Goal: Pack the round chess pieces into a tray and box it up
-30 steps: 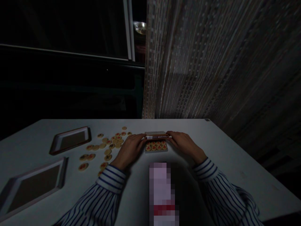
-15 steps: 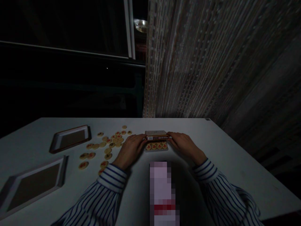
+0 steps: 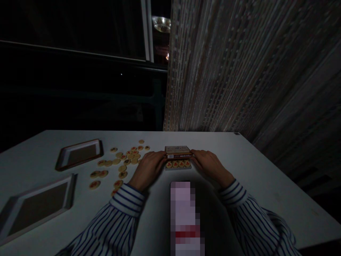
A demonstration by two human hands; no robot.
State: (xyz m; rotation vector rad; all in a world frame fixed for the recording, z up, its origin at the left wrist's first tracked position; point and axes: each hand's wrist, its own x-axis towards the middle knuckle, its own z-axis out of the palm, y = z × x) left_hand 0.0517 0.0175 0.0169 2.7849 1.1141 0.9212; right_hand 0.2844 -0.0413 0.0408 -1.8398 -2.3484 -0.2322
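Blue-and-white striped sleeves reach forward; left hand and right hand knuckles up, fingers gripping opposite ends of one lid. Lid sits mid-bench, above one box showing four red-marked discs in its near row. Lid: pale printed top, brown near edge, barcode. Leftward: two open trays, twenty-odd loose discs, some overlapping.

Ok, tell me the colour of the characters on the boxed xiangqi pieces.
Red on the boxed xiangqi pieces that show; best in the head view.
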